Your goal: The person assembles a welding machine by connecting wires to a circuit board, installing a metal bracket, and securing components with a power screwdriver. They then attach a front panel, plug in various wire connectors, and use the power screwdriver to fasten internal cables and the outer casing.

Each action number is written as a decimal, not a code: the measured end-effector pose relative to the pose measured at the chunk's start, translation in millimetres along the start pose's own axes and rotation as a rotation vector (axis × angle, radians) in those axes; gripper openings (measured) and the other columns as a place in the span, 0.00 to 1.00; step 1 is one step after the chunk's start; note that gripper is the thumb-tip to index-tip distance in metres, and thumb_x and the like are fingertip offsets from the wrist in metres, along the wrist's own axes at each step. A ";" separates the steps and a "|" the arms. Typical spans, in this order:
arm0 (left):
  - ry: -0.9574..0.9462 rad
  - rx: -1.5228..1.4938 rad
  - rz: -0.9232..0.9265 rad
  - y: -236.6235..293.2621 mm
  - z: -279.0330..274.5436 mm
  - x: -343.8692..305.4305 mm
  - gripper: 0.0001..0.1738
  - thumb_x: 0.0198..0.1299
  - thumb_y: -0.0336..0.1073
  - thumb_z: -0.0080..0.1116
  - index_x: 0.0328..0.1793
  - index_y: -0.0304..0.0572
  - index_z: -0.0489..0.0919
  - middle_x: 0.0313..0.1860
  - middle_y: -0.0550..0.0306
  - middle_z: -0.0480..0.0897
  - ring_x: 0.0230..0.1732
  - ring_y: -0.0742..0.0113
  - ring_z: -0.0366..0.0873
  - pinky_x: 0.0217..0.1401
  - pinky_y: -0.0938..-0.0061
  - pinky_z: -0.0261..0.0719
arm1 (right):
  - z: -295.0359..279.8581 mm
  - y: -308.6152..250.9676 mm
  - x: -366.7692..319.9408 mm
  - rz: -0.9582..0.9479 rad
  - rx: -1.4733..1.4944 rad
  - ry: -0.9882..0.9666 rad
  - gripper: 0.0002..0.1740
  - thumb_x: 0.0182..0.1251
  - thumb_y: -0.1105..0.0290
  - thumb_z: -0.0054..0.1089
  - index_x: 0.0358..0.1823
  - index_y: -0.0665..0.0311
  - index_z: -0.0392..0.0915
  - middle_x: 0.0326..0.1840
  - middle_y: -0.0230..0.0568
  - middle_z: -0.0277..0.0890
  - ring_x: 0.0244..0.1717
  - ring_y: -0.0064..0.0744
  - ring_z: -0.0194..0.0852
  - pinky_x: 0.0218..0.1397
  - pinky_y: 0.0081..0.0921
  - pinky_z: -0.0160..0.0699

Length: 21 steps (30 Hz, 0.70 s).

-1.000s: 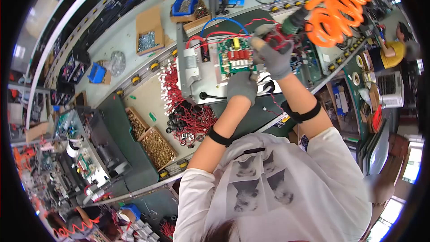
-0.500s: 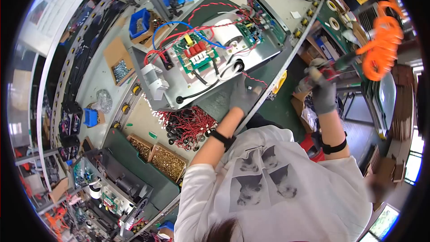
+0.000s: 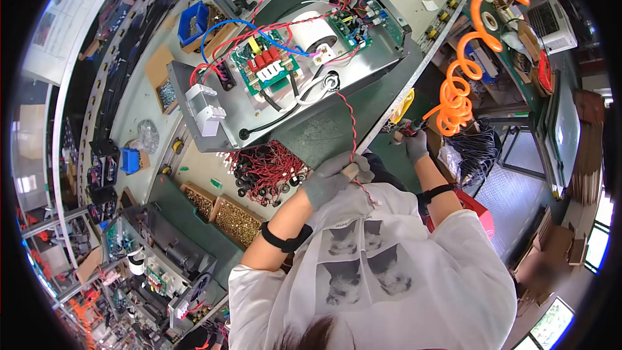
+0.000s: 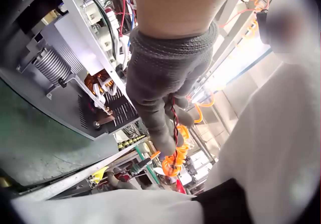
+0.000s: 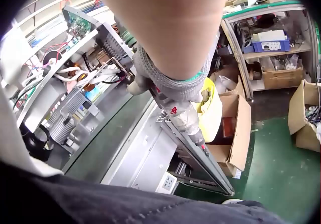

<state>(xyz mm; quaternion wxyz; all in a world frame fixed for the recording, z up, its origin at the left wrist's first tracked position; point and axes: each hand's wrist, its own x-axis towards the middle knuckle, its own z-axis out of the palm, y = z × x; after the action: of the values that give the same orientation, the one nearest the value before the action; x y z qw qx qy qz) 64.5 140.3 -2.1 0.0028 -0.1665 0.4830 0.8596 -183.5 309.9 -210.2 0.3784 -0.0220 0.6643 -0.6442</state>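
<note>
Workshop floor in green lies beyond a long worktable [image 3: 133, 123], and the head view shows an open metal chassis [image 3: 295, 105] on the table, bearing a green circuit board [image 3: 264, 65], a white cylinder [image 3: 313, 31] and blue, red and black cables. A twisted red-and-black wire [image 3: 352, 116] runs from the chassis's near edge to the person's gloved left hand [image 3: 329, 180], off that edge and in front of the shirt; its loose end hangs past the fingers. A heap of red wires [image 3: 272, 172] lies just beside the chassis's near side, with a box of brass-coloured parts [image 3: 236, 221] farther out. To the right of the chassis, past the table edge, the gloved right hand [image 3: 416, 147] has hold of a red-and-grey power tool [image 3: 408, 128], near an orange coiled hose [image 3: 457, 100]. In the left wrist view, the left hand is nearly closed, with the twisted wire caught between thumb and fingers; the chassis stands to one side. In the right wrist view, the right hand is wrapped round the tool, apart from the chassis and close to the table edge; how tightly the hidden fingers close cannot be told. A yellow bag [image 5: 210, 108] hangs near the tool.
</note>
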 end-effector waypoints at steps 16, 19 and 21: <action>0.042 -0.867 0.366 53.9 21.0 34.1 0.13 0.72 0.42 0.38 0.55 0.43 0.66 0.35 0.52 0.75 0.49 0.52 0.79 0.57 0.55 0.81 | 52.4 -120.9 -93.9 -0.048 -0.456 -0.599 0.23 0.70 0.61 0.49 0.60 0.68 0.67 0.57 0.43 0.70 0.56 0.30 0.70 0.56 0.30 0.70; 0.049 -0.839 0.381 53.6 18.6 39.9 0.14 0.71 0.43 0.40 0.54 0.42 0.66 0.37 0.52 0.76 0.49 0.56 0.79 0.58 0.57 0.81 | 129.1 -214.3 -148.4 -0.330 -0.064 -0.543 0.26 0.73 0.57 0.44 0.62 0.71 0.63 0.56 0.43 0.67 0.50 0.29 0.69 0.55 0.28 0.69; 0.075 -0.814 0.396 51.5 18.3 41.2 0.15 0.71 0.43 0.41 0.56 0.42 0.65 0.40 0.52 0.77 0.49 0.58 0.78 0.57 0.61 0.82 | 143.8 -230.3 -146.4 -0.311 0.236 -0.439 0.26 0.74 0.56 0.43 0.60 0.72 0.63 0.52 0.42 0.67 0.47 0.28 0.68 0.55 0.27 0.68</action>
<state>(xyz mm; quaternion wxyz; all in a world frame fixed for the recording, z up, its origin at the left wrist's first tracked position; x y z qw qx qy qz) 11.8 121.7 37.4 -0.2451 -0.0894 0.1280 0.9568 -108.4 225.9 76.9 0.4096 -0.2182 0.4760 -0.7470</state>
